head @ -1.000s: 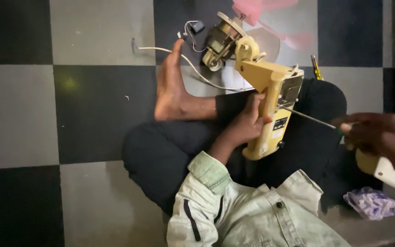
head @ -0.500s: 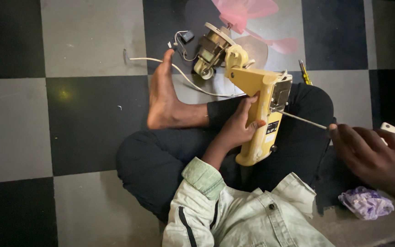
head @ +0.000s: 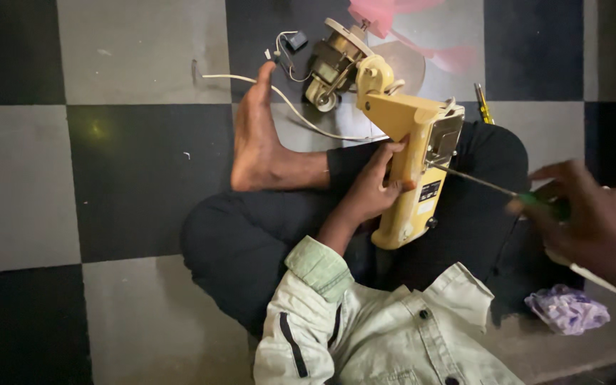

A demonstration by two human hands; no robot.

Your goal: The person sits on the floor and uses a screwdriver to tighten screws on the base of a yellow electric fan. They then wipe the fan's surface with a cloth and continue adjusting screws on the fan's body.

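The left hand (head: 372, 189) wraps around the side of a yellow fan housing (head: 411, 171), fingers curled onto its edge and thumb underneath, steadying it against the lap. The housing is a long yellow plastic body lying tilted across the person's dark trousers (head: 251, 235), with an opening near its upper end where a panel shows. At the far end of the housing sits the bare motor (head: 333, 64), resting on the checkered floor (head: 108, 64), with a white cord (head: 286, 107) and thin wires trailing from it past the person's bare foot (head: 258, 135).

The right hand (head: 593, 221) is closed around the green handle of a screwdriver (head: 493, 187), fingers folded tight in a grip. The thin metal shaft runs leftward from the hand, and its tip meets the housing at the open panel.

Another screwdriver with a yellow handle (head: 483, 103) lies on the floor just beyond the knee. A pink fan blade (head: 393, 14) lies at the top, near the motor. A crumpled purple bag (head: 565, 310) sits on the floor below the right hand. A pale green jacket sleeve (head: 315, 299) covers the left forearm.
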